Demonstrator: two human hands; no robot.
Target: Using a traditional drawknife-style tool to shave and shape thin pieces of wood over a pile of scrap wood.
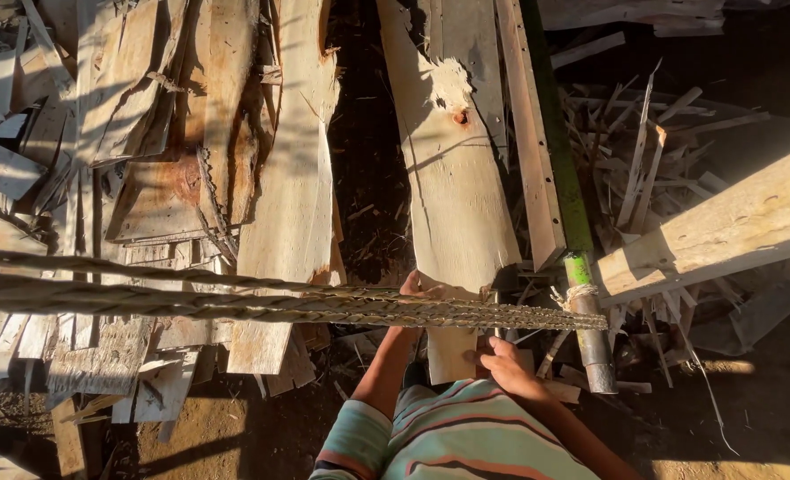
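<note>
A long pale wooden plank (453, 187) with a knot hole lies lengthwise away from me over dark ground. My left hand (415, 287) grips its left edge near the close end, partly hidden behind several strands of twisted rope (262, 305) that stretch across the view. My right hand (504, 363) holds the plank's near end on the right side, just below the rope. My striped shirt (466, 436) fills the bottom of the view.
The rope is tied to a green metal pole (571, 231) right of the plank. Stacked rough boards (208, 142) lie on the left, thin offcuts (644, 169) and a thick beam (724, 227) on the right. Sawdust-covered ground (226, 436) is below.
</note>
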